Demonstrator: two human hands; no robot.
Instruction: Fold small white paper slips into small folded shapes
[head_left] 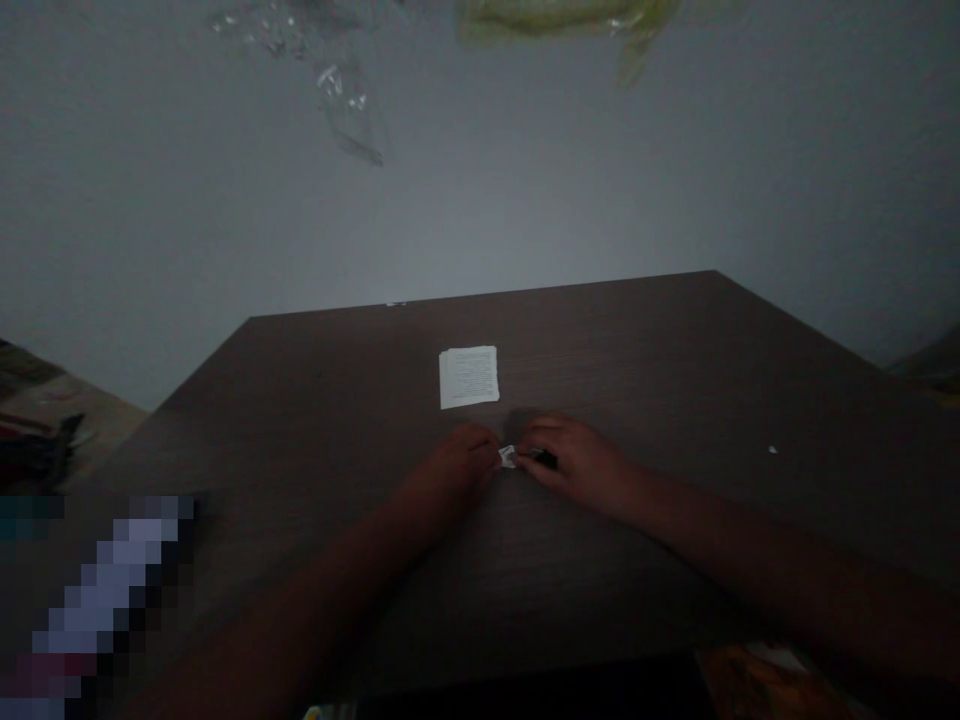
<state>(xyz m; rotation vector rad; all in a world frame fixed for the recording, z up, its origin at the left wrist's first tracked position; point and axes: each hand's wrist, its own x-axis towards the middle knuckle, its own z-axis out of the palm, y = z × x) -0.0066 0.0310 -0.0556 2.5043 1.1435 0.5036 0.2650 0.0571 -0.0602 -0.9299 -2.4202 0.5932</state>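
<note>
Showing a dark wooden table (300, 400) from above, with a folded white leaflet (469, 377) lying flat near its middle as landmark. Far left of the leaflet and nearer the viewer, a blurred patch (97, 600) covers the table's corner. Just in front of the leaflet, the left hand (457, 460) pinches its fingertips closed on a small white scrap (508, 457). The right hand (577, 465) grips the scrap's other end; a small dark item (546, 460) under its fingers is too dim to identify. Right of the leaflet, well apart, sits a white speck (772, 450). Beyond the leaflet, off the table, lie a clear plastic wrapper (349, 110) to the left and a yellow-green bag (562, 18) to the right.
</note>
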